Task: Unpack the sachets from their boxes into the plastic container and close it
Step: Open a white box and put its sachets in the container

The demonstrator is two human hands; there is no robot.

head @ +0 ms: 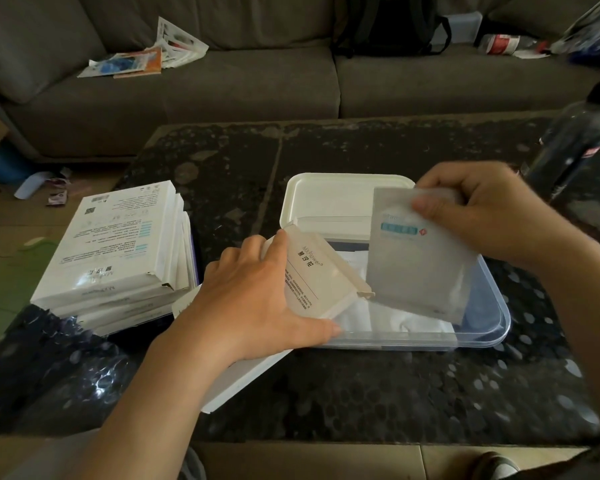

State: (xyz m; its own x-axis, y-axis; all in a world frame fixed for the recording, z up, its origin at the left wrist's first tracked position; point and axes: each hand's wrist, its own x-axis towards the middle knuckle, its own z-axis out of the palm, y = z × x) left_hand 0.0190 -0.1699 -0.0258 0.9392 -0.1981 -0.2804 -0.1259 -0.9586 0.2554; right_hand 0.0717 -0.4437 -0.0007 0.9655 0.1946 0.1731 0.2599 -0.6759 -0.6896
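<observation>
Head view: left hand (pixel 253 299) grips a flat cardboard box (pixel 312 271); right hand (pixel 478 216) pinches a matte silver sachet (pixel 420 268) over the clear tub (pixel 492 327) of sachets.

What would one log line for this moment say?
step: unpacking | left hand: grips open box | right hand: pinches sachet over container | lid: off

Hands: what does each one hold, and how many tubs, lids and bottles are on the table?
Box, gripped by the left hand: 1
Sachet, pinched by the right hand: 1
Tub: 1
Lid: 1
Bottle: 1
Total: 5
</observation>
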